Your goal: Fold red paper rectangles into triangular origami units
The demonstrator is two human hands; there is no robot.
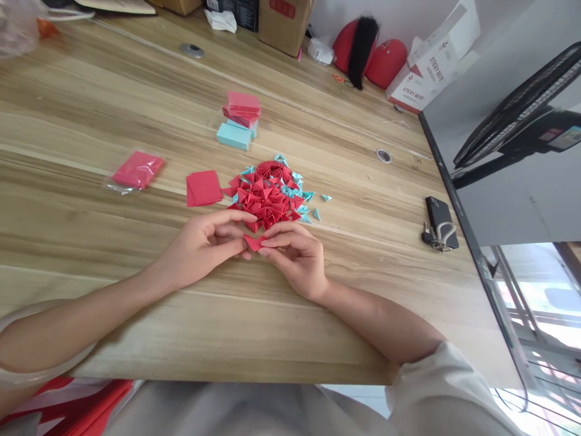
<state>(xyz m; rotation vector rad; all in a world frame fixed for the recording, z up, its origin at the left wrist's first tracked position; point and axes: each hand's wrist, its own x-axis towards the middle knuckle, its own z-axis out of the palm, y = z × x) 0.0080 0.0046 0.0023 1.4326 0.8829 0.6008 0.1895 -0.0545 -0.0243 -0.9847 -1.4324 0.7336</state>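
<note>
Between my two hands is a small folded piece of red paper [253, 243], pointed at its lower edge. My right hand [299, 257] pinches its right side between thumb and fingers. At its left end, my left hand [197, 245] has its thumb and fingers closed on the paper, with the index finger reaching over toward the pile. Just beyond my fingers lies a heap of red folded paper triangles [267, 200], mixed with light blue ones [304, 197]. A stack of flat red paper squares [204, 188] rests left of the heap.
Farther left is a plastic-wrapped red paper pack [138, 170]. Red packs [243, 104] and blue packs [233, 135] are stacked behind the heap. Keys [438, 241] and a black case [438, 213] lie right. Boxes [281, 27] line the back; a black fan [517, 109] stands right.
</note>
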